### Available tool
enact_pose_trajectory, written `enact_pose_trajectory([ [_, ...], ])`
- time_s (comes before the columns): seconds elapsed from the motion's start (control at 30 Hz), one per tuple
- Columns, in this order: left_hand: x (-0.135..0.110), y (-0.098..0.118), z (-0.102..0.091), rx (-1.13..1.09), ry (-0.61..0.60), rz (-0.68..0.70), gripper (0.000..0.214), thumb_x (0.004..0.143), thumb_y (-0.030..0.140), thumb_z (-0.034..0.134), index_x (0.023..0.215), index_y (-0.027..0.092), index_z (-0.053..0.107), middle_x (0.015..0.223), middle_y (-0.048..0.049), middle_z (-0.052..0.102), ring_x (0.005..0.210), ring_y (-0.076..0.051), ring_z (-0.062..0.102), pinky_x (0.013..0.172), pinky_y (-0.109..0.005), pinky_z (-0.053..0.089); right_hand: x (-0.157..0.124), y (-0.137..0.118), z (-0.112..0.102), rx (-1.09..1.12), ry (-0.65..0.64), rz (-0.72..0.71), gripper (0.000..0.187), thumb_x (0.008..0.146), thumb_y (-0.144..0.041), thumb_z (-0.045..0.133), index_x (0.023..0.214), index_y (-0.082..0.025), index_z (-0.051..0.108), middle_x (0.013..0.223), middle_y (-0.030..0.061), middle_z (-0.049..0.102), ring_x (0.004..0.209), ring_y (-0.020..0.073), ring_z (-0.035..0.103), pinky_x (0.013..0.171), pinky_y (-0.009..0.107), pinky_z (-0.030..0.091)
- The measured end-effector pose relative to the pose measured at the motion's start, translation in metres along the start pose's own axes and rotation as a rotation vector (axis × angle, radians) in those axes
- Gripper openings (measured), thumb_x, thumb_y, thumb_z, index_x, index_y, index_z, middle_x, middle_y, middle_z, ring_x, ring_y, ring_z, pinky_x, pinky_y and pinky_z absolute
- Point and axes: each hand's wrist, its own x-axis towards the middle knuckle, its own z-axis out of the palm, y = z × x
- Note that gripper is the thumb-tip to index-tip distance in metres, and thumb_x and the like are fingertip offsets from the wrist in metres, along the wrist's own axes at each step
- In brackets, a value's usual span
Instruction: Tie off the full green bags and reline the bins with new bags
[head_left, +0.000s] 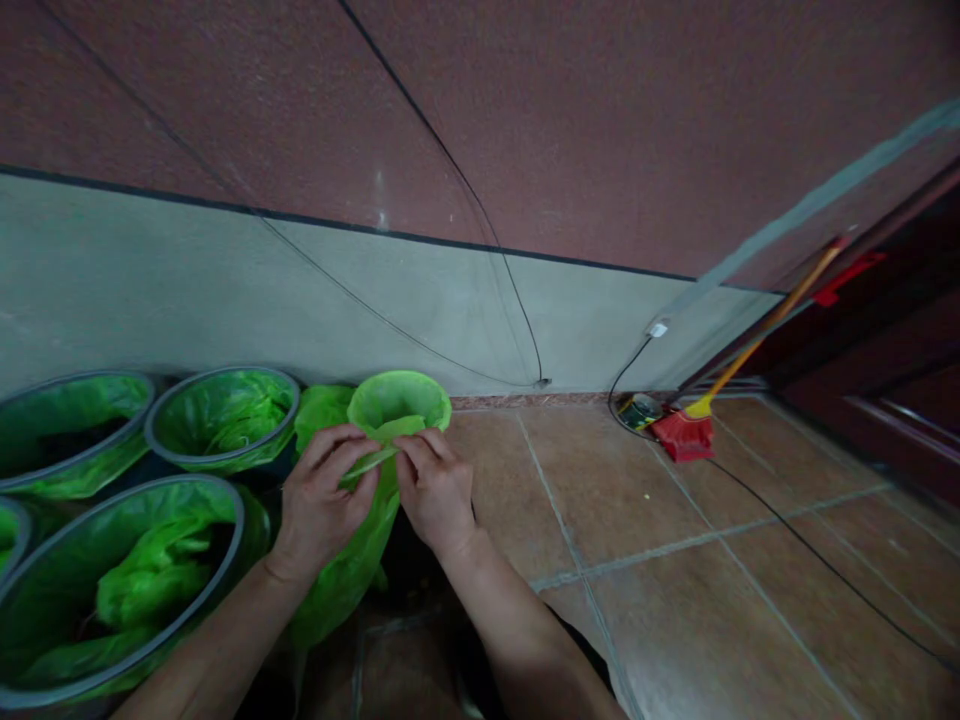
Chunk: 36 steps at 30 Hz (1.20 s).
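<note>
The left hand (pixel 328 495) and right hand (pixel 433 490) are close together, each pinching a narrow fold of a translucent bright-green plastic bag (pixel 346 570). The bag's round mouth (pixel 399 400) stands open just above the hands, while its lower body hangs toward the floor. Whether a bin stands inside it cannot be determined. To the left, grey-rimmed round bins (pixel 223 370) stand close together, each with green plastic lining inside and folded over its rim; another is cut off by the frame's left edge. Work at the bag is in progress, with the fold still held and not yet laid flat. The bins hem in the left side, and the grey-green lower wall (pixel 225 300) stands behind. Brown ceramic floor tiles (pixel 622 500) extend well to the right, as far as a red-bristled broom (pixel 682 435) with a yellow handle leaning near the corner. A thin black cable (pixel 817 550) crosses the tiles farther right, well apart from the hands.
</note>
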Motion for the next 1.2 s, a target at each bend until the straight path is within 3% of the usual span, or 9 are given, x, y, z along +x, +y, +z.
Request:
enact_pose_trajectory([
  [0.17, -0.004, -0.003, 0.000, 0.049, 0.089, 0.156, 0.012, 0.088, 0.016, 0.060, 0.092, 0.022, 0.070, 0.086, -0.0015, 0.070, 0.080, -0.015, 0.069, 0.078, -0.026, 0.056, 0.001, 0.001, 0.002, -0.091, 0.186, -0.032, 0.022, 0.095, -0.014, 0.053, 0.093, -0.021, 0.074, 0.087, 0.0037, 0.071, 0.080, 0.0139, 0.067, 0.075, 0.023, 0.053],
  [0.4, 0.004, -0.012, -0.011, 0.038, 0.052, 0.012, 0.012, 0.080, 0.011, 0.057, 0.078, 0.021, 0.064, 0.075, 0.0000, 0.065, 0.070, -0.015, 0.064, 0.069, -0.027, 0.052, 0.007, 0.020, -0.014, -0.120, 0.363, 0.056, 0.022, 0.093, -0.013, 0.053, 0.092, -0.021, 0.074, 0.084, 0.0035, 0.070, 0.073, 0.0134, 0.066, 0.067, 0.022, 0.049],
  [0.53, 0.008, -0.011, -0.012, -0.095, -0.095, -0.047, 0.006, 0.082, 0.024, 0.064, 0.077, 0.021, 0.064, 0.073, 0.0014, 0.065, 0.069, -0.015, 0.063, 0.066, -0.026, 0.050, 0.009, 0.026, -0.021, -0.064, 0.357, 0.132, 0.022, 0.092, -0.012, 0.054, 0.092, -0.020, 0.075, 0.086, 0.0035, 0.070, 0.074, 0.0134, 0.066, 0.067, 0.022, 0.049],
  [0.63, 0.007, -0.006, -0.010, -0.204, -0.227, -0.089, 0.018, 0.082, 0.038, 0.069, 0.082, 0.021, 0.068, 0.077, 0.0008, 0.068, 0.071, -0.015, 0.065, 0.067, -0.026, 0.051, 0.009, 0.026, -0.021, -0.027, 0.335, 0.170, 0.023, 0.091, -0.012, 0.053, 0.091, -0.020, 0.075, 0.086, 0.0035, 0.070, 0.074, 0.0135, 0.066, 0.067, 0.022, 0.049],
  [0.73, 0.004, -0.006, -0.008, -0.256, -0.278, -0.103, 0.021, 0.088, 0.039, 0.064, 0.082, 0.020, 0.069, 0.075, 0.0006, 0.068, 0.069, -0.014, 0.065, 0.062, -0.024, 0.051, 0.010, 0.027, -0.022, -0.032, 0.328, 0.208, 0.025, 0.091, -0.013, 0.052, 0.092, -0.019, 0.076, 0.084, 0.0034, 0.069, 0.072, 0.0138, 0.064, 0.067, 0.023, 0.048],
  [0.9, 0.000, -0.017, -0.007, -0.125, -0.077, 0.059, 0.011, 0.091, 0.026, 0.063, 0.091, 0.022, 0.073, 0.082, 0.0006, 0.069, 0.075, -0.012, 0.067, 0.072, -0.024, 0.055, 0.009, 0.030, -0.023, -0.065, 0.304, 0.199, 0.025, 0.089, -0.012, 0.053, 0.093, -0.019, 0.076, 0.085, 0.0035, 0.069, 0.072, 0.0141, 0.064, 0.067, 0.024, 0.048],
  [1.03, 0.000, -0.023, -0.008, 0.081, 0.114, 0.127, 0.017, 0.090, 0.018, 0.061, 0.095, 0.023, 0.076, 0.085, -0.0010, 0.067, 0.077, -0.013, 0.067, 0.077, -0.024, 0.055, 0.005, 0.033, -0.022, -0.112, 0.268, 0.140, 0.024, 0.090, -0.012, 0.053, 0.093, -0.022, 0.075, 0.088, 0.0031, 0.070, 0.076, 0.0146, 0.065, 0.069, 0.024, 0.048],
  [1.2, 0.001, -0.025, -0.009, 0.147, 0.151, 0.102, 0.020, 0.091, 0.016, 0.058, 0.098, 0.024, 0.075, 0.087, -0.0008, 0.068, 0.076, -0.013, 0.066, 0.076, -0.025, 0.056, 0.004, 0.031, -0.023, -0.202, 0.231, 0.106, 0.027, 0.086, -0.008, 0.055, 0.096, -0.022, 0.075, 0.095, 0.0051, 0.068, 0.087, 0.0181, 0.062, 0.077, 0.028, 0.049],
])
